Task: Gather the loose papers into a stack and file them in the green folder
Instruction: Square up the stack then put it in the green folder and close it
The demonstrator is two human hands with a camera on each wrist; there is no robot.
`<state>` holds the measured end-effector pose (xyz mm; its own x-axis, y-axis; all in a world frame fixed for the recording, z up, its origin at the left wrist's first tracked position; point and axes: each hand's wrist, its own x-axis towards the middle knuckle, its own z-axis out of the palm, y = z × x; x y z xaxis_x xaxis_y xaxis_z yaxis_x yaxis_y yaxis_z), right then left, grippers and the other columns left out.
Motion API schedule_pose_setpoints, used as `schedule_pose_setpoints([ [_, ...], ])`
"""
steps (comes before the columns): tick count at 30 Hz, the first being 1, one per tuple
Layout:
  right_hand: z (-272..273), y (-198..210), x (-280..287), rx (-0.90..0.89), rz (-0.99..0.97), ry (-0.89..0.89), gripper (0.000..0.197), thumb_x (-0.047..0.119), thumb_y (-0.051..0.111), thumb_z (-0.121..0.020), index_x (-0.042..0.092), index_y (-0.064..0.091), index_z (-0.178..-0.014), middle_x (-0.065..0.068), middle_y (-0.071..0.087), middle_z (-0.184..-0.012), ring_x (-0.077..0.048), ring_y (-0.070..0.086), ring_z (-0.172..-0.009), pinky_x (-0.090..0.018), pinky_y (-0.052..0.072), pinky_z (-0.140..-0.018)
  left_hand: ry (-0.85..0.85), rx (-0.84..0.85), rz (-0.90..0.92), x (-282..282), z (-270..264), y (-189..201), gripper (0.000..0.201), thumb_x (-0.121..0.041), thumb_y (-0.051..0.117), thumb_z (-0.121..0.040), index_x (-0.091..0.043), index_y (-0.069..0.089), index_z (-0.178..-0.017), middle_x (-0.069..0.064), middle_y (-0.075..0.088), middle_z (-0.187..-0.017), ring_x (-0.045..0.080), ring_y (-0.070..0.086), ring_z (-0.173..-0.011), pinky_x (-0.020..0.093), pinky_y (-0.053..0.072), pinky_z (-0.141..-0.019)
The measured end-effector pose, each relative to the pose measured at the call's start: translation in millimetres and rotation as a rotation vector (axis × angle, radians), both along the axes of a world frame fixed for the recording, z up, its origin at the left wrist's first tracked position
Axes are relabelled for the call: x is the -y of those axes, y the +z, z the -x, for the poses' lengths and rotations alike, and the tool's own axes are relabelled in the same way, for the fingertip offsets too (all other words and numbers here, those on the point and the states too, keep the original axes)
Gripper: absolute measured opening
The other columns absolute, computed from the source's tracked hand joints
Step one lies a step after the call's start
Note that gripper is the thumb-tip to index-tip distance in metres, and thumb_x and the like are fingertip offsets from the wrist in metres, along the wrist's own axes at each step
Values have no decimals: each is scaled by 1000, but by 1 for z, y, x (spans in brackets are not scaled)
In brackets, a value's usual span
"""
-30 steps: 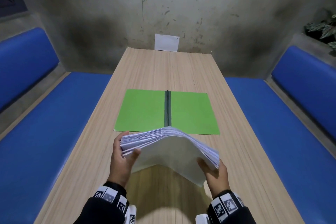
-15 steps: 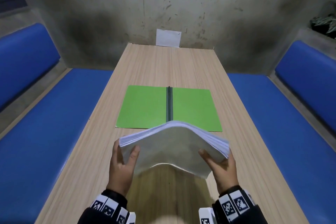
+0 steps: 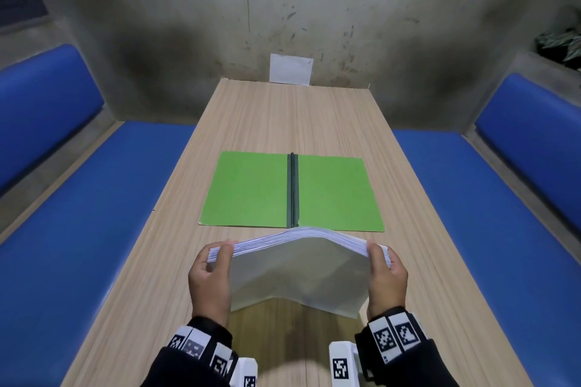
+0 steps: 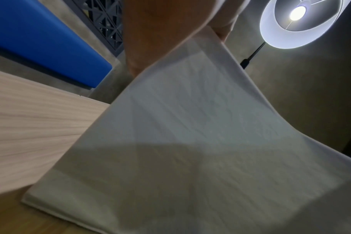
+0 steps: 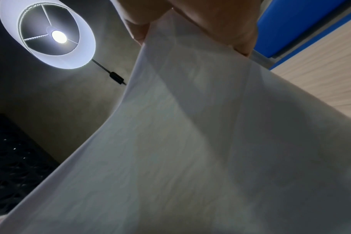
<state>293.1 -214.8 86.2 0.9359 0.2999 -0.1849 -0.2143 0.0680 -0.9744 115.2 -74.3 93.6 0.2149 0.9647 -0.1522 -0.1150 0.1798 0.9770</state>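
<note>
Paper stack (image 3: pixel 298 270) stands on its lower edge on the wooden surface (image 3: pixel 283 116), bowed upward in the middle, just in front of the open green folder (image 3: pixel 251 188). Left hand (image 3: pixel 209 280) and right hand (image 3: pixel 386 276) each grip 1 side, thumbs toward the camera.

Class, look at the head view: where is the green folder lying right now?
The green folder lies open on the wooden table, centred just beyond the paper stack.
</note>
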Motion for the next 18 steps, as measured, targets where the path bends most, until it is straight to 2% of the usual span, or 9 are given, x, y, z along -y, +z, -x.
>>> schedule_pose_setpoints([
  [2, -1, 1, 1, -17, -9, 2, 20, 30, 62, -78, 15, 57, -66, -9, 55, -67, -24, 49, -64, -30, 39, -60, -1, -10, 7, -1, 0, 1, 22, -21, 58, -87, -20, 57, -65, -2, 42, -53, 19, 40, -55, 30, 32, -57],
  [4, 0, 2, 2, -29, -11, 0, 26, 31, 64, -80, 15, 56, -62, -9, 54, -64, -23, 48, -58, -30, 37, -58, 2, -19, -7, -2, -1, 0, 23, -22, 59, -86, -22, 56, -63, -3, 37, -52, 15, 35, -51, 29, 30, -56],
  [7, 1, 3, 1, -19, 16, -19, 29, 19, 60, -85, 14, 51, -58, -7, 47, -59, -21, 41, -54, -27, 32, -53, 9, -10, -53, -2, -2, -2, 15, -30, 62, -82, -33, 63, -68, 5, 59, -77, 24, 52, -73, 38, 43, -71],
  [9, 0, 4, 0, -17, 11, -25, 27, 9, 56, -84, 14, 52, -58, -7, 46, -59, -21, 41, -55, -25, 31, -50, 4, -24, -89, -1, -1, -2, 9, -46, 65, -74, -37, 63, -73, 5, 66, -98, 31, 56, -93, 47, 46, -87],
  [11, -2, 4, 2, -4, -12, -26, 21, 15, 59, -82, 16, 55, -61, -7, 51, -65, -23, 45, -63, -27, 34, -53, -54, -51, -124, -1, 2, -3, 34, -63, 66, -58, -40, 61, -83, 1, 65, -112, 27, 55, -109, 48, 42, -97],
  [13, -2, 2, 4, 26, -44, 17, 20, 35, 64, -79, 19, 57, -69, -5, 55, -75, -21, 49, -70, -29, 38, -59, -141, -72, -162, -3, 6, -5, 58, -68, 73, -46, -43, 56, -96, -12, 60, -115, 10, 53, -115, 34, 43, -101],
  [14, -1, 1, 6, 63, -51, 67, 24, 45, 64, -74, 22, 57, -75, -3, 57, -78, -19, 51, -72, -28, 42, -62, -188, -110, -192, -3, 7, -6, 66, -60, 80, -46, -42, 52, -103, -18, 56, -116, 2, 50, -114, 25, 40, -100],
  [16, 2, -3, 10, 167, -11, 193, 34, 47, 69, -62, 29, 54, -86, 3, 61, -86, -9, 58, -76, -18, 48, -66, -234, -180, -226, -5, 8, -10, 60, -25, 85, -61, -43, 50, -106, -11, 55, -117, 10, 50, -111, 24, 40, -99],
  [18, 6, -10, 13, 257, 94, 280, 38, 20, 75, -69, 32, 50, -93, 5, 61, -92, 1, 60, -80, -9, 47, -72, -240, -181, -213, -10, 4, -12, 50, -8, 75, -74, -52, 55, -84, 4, 63, -102, 22, 59, -92, 25, 51, -79],
])
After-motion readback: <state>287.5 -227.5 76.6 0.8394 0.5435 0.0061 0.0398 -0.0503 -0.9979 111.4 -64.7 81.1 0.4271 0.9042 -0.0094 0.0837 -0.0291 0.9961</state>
